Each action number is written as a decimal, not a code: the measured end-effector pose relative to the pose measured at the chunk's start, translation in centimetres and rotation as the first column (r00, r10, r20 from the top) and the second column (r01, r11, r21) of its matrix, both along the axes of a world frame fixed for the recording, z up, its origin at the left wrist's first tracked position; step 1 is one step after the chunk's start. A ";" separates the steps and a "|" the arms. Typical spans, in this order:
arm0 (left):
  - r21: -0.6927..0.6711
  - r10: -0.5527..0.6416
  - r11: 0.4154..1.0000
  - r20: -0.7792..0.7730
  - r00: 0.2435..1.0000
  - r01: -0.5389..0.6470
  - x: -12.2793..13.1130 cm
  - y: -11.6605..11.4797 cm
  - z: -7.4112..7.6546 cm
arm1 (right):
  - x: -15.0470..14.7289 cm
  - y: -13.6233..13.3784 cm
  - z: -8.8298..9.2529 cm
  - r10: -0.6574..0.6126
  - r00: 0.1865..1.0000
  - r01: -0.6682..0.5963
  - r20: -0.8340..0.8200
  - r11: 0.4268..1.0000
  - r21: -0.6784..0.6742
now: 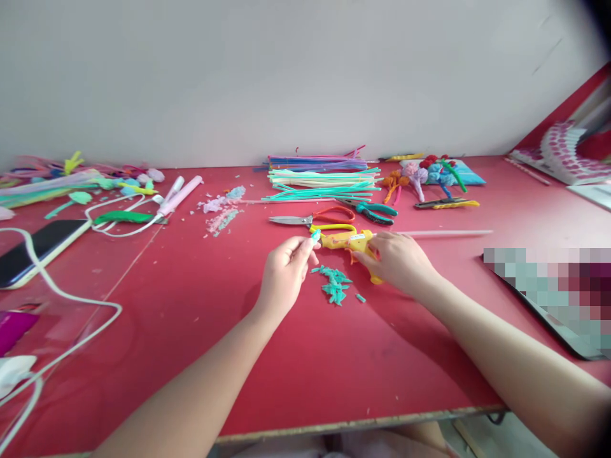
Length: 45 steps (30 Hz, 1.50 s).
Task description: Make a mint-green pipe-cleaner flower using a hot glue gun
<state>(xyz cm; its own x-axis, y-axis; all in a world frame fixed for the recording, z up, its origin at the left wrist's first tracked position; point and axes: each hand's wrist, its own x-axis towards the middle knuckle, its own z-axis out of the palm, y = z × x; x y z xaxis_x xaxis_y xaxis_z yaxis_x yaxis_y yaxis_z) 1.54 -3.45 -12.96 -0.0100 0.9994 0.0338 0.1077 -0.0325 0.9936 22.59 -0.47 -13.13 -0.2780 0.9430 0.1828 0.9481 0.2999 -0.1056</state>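
Note:
My left hand [285, 266] pinches a small teal pipe-cleaner piece [316, 236] between thumb and fingers, right at the nozzle of a yellow hot glue gun [347, 241]. Gripping the gun's handle is my right hand [400, 261], which keeps the gun low over the red table [305, 356]. Just below both hands lies a little heap of cut teal pipe-cleaner bits [335, 285].
Behind the hands lie scissors [305, 220], green-handled pliers [375, 212], a stack of pipe cleaners [321, 177] and finished pipe-cleaner flowers [432, 173]. A phone [35, 250] and white cable [71, 299] sit at the left. A tablet [554, 299] lies at the right.

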 end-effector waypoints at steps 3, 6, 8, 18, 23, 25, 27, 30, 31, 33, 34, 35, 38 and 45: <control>-0.017 0.001 1.000 -0.020 1.000 -0.001 0.1 0.0 0.0 | -0.2 -1.0 1.1 0.060 0.995 -0.058 -0.078 0.998 0.017; -0.035 0.002 0.999 -0.023 1.000 -0.003 0.1 0.0 -0.1 | -0.8 -2.9 2.1 0.236 0.965 -0.257 -0.111 0.930 -0.262; -0.035 0.001 0.999 -0.018 1.000 -0.002 0.1 0.1 -0.2 | -1.3 -4.2 2.3 0.321 0.947 -0.318 -0.028 0.917 -0.240; -0.059 -0.030 0.998 0.080 0.996 0.035 0.1 0.1 -0.4 | -2.3 -4.7 2.1 0.271 0.939 -0.315 -0.213 0.926 -0.208; -0.124 -0.218 0.948 0.417 0.882 0.293 0.3 -0.2 0.0 | -2.0 -3.3 2.2 -0.055 0.531 -0.254 -0.846 0.942 -0.220; -0.158 -0.294 0.897 0.484 0.824 0.413 0.4 -0.4 0.2 | -2.1 -3.1 1.8 -0.136 0.365 -0.288 -0.921 0.924 -0.251; -0.176 -0.309 0.872 0.525 0.793 0.456 0.6 -0.6 0.3 | -2.4 -3.1 1.4 -0.159 0.298 -0.313 -0.941 0.915 -0.254; -0.178 -0.294 0.878 0.532 0.794 0.444 0.7 -0.7 0.3 | -2.8 -3.3 1.0 -0.084 0.351 -0.289 -0.933 0.938 -0.194; -0.183 -0.287 0.883 0.520 0.805 0.433 0.7 -0.7 0.3 | -2.9 -3.5 0.9 -0.024 0.416 -0.265 -0.909 0.953 -0.146; -0.202 -0.262 0.894 0.490 0.832 0.400 0.8 -0.7 0.2 | -2.9 -3.6 0.9 0.117 0.564 -0.226 -0.818 0.974 -0.017; -0.211 -0.243 0.901 0.476 0.845 0.378 0.8 -0.7 0.2 | -2.9 -3.7 1.0 0.174 0.623 -0.221 -0.763 0.974 0.042; -0.216 -0.226 0.909 0.466 0.856 0.357 0.8 -0.7 0.2 | -2.8 -3.7 1.0 0.212 0.663 -0.222 -0.718 0.971 0.082; -0.213 -0.210 0.918 0.452 0.867 0.334 0.8 -0.6 0.1 | -2.6 -3.6 0.9 0.258 0.701 -0.231 -0.665 0.964 0.130; -0.211 -0.231 0.912 0.441 0.867 0.351 0.7 -0.4 0.1 | -2.5 -3.8 0.8 0.394 0.716 -0.312 -0.576 0.919 0.240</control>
<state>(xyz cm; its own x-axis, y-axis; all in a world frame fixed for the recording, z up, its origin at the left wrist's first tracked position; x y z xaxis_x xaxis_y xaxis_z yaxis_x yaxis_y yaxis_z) 2.21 -3.86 -12.81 0.3299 0.9255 -0.1861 -0.2687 0.2811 0.9213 20.12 -4.23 -12.37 -0.3793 0.7587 0.5296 0.5194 0.6483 -0.5568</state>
